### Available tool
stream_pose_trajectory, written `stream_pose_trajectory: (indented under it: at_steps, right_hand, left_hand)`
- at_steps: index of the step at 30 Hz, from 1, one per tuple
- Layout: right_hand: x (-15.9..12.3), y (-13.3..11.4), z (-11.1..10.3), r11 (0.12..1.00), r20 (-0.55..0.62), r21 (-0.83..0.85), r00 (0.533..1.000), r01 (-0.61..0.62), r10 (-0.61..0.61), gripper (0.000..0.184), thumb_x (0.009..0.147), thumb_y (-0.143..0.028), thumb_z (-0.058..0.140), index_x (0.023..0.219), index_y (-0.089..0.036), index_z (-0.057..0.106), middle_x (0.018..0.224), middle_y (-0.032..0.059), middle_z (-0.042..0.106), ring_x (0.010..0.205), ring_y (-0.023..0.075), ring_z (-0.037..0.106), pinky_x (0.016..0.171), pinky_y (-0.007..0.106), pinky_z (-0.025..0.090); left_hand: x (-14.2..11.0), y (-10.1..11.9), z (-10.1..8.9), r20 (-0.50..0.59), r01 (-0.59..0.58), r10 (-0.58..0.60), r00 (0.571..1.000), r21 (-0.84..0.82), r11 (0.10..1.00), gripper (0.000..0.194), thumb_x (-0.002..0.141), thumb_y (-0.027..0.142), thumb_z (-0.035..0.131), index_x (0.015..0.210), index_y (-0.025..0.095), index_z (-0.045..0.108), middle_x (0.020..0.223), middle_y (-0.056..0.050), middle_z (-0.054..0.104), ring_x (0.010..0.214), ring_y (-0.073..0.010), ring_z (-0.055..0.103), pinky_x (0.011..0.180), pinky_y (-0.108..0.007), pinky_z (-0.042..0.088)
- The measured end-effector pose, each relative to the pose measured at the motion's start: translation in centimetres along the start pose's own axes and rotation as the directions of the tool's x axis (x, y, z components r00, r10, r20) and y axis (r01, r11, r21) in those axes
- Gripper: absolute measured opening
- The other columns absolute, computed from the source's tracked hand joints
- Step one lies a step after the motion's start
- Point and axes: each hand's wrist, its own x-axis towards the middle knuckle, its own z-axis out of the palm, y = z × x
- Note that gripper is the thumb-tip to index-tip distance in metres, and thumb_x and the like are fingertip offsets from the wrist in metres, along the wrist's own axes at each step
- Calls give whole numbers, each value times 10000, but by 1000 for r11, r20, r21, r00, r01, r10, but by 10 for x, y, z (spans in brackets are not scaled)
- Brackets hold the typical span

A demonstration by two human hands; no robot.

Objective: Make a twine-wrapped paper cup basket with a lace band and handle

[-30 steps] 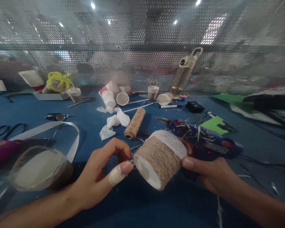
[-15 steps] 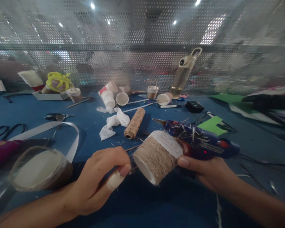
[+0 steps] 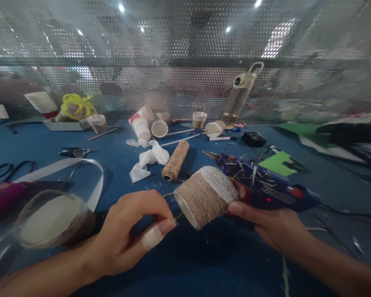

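My left hand (image 3: 132, 233), with a pale bandage round its thumb, pinches a strand of jute twine (image 3: 179, 216) beside the rim of a paper cup (image 3: 200, 202). Twine is wound round the cup's side, and white lace covers its base end. Tilted sideways, the cup rests in my right hand (image 3: 266, 222), whose thumb presses near the base. That hand also grips a blue hot glue gun (image 3: 259, 177), strewn with fibres; its nozzle points left behind the cup and a red light glows on its body. Most of my right fingers are hidden.
A twine roll (image 3: 175, 161) and crumpled white lace (image 3: 150, 160) lie ahead. At left stand a large twine-rimmed cup (image 3: 54, 222) and a loop of white ribbon (image 3: 99, 185). Several paper cups (image 3: 159, 128) and a bottle (image 3: 238, 97) are near the perforated screen (image 3: 173, 49).
The cup has tipped, its rim end rising slightly. My left hand has shifted a little right, with a strand now visible at its fingertips. The glue gun has moved slightly right.
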Motion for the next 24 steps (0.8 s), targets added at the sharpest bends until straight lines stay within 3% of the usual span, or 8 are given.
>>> stream_pose_trajectory:
  at_steps: [3,6,11,16,21,24]
  right_hand:
    - [-1,-7,1,1000,43,-21,999,4,-3,294,705,-473,842,806,-253,675,917,27,720,903,245,659,872,383,538]
    - [-2,-18,5,999,63,-42,998,11,-8,327,671,-477,855,769,-251,640,885,21,703,870,238,658,823,371,565]
    - [-1,-26,9,998,98,-65,995,-2,8,336,644,-456,866,729,-243,621,774,-2,660,767,204,650,745,341,587]
    - [-1,-18,8,1000,50,26,999,-15,13,324,609,-411,895,737,-248,646,747,-14,646,803,208,650,764,331,581]
    - [-1,-18,9,999,-1,41,999,-35,35,309,596,-369,911,699,-261,640,805,-18,694,811,206,660,795,339,579]
    - [0,-25,11,999,-50,-17,998,-47,46,349,559,-431,914,669,-263,629,808,1,701,812,236,664,805,379,584]
  left_hand:
    - [-3,-3,4,-28,161,-159,987,83,984,124,935,241,619,975,231,501,772,36,608,654,-113,616,608,-223,507]
    - [-1,-4,6,33,210,-220,975,184,960,180,940,325,616,976,236,465,770,46,593,611,-111,602,574,-223,497]
    - [3,-4,4,83,108,-139,987,303,947,57,998,243,452,943,231,462,746,36,600,633,-126,596,587,-235,466]
    - [6,-3,1,102,-16,-19,995,331,943,90,979,160,422,931,210,479,718,31,575,611,-121,553,580,-234,425]
    - [7,0,0,86,-3,-19,996,248,969,114,967,123,447,908,192,517,741,10,607,637,-122,562,590,-228,432]
    - [7,3,0,135,-94,78,988,113,989,166,1017,211,426,897,186,538,731,-5,638,644,-134,581,622,-256,447]
